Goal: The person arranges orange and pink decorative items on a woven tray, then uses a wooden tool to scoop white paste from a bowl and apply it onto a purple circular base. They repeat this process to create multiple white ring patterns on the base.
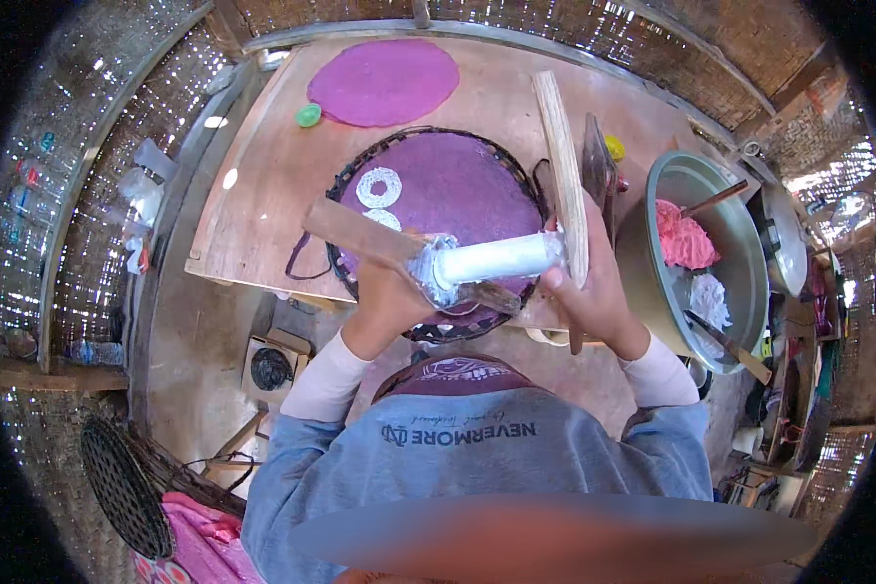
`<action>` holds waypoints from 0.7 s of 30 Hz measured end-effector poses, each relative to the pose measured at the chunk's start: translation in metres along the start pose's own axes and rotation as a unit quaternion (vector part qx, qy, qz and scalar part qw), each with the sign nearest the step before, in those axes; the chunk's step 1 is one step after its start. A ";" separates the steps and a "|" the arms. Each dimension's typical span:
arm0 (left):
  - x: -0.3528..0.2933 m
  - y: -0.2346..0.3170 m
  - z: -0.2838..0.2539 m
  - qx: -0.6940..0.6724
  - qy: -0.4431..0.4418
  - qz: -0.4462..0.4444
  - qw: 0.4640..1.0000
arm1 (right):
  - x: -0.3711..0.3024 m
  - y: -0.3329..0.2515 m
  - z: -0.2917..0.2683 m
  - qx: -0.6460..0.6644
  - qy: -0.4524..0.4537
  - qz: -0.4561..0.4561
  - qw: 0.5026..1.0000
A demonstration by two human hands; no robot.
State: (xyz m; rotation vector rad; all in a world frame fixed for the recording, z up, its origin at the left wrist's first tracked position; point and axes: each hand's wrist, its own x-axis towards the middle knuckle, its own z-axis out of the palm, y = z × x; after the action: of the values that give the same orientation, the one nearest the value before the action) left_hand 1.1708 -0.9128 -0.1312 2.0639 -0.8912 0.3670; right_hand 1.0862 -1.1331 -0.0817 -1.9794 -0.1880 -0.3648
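Note:
Across my body lies a hand press with a white tube (496, 258), a flat wooden crosspiece (355, 230) at its left end and a pale wooden bar (561, 165) at its right end. My left hand (387, 300) is closed round the left end by the crosspiece. Fingers of my right hand (602, 292) wrap the right end, where the bar meets the tube. Beneath the press, a round black-rimmed woven tray (341, 173) carries a purple sheet (467, 175). On it lie a white ring of thin strands (379, 188) and a second ring (383, 220), partly hidden by the crosspiece.
A large grey-green basin (652, 195) at right holds pink dough (683, 237), white dough (711, 300) and a knife (730, 347) across its rim. Another purple round sheet (384, 83) and a green cup (308, 116) lie on the wooden table (263, 209).

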 end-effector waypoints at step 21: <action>-0.028 0.004 0.020 0.062 0.047 -0.041 0.996 | -0.054 0.070 0.026 0.443 -0.342 0.311 0.768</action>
State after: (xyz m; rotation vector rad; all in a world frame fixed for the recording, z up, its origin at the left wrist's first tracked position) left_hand 1.1469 -0.9169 -0.1558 2.1694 -0.7405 0.4816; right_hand 1.0600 -1.1372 -0.1700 -1.0276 -0.1114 0.7884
